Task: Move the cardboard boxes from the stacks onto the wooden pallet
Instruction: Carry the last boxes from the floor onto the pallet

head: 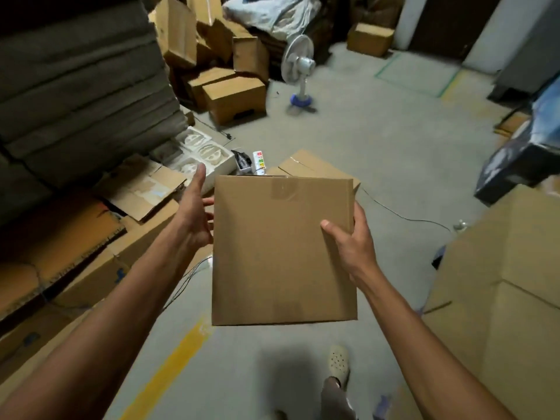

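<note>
One box (281,250), left hand (194,216), right hand (351,247)

Left hand (194,216) fingertips hidden behind box (281,253); fan (298,65) blurred.

You're on a grey concrete floor (378,140) | yellow stripe (177,356) by your feet | green-edged rectangle (416,72) ahead | white pedestal fan (298,60) beyond | dark door (448,22) between white walls (409,22)

Matt cardboard in view, over a dull grey concrete floor (378,153).
The cardboard box (283,250) shows a smooth, matt brown face, with one shiny strip of clear tape (283,189) at its far edge; beyond it, a white plastic fan (298,65) and chalky moulded foam (203,153); right of it, glossy dark film wrap (521,159).
</note>
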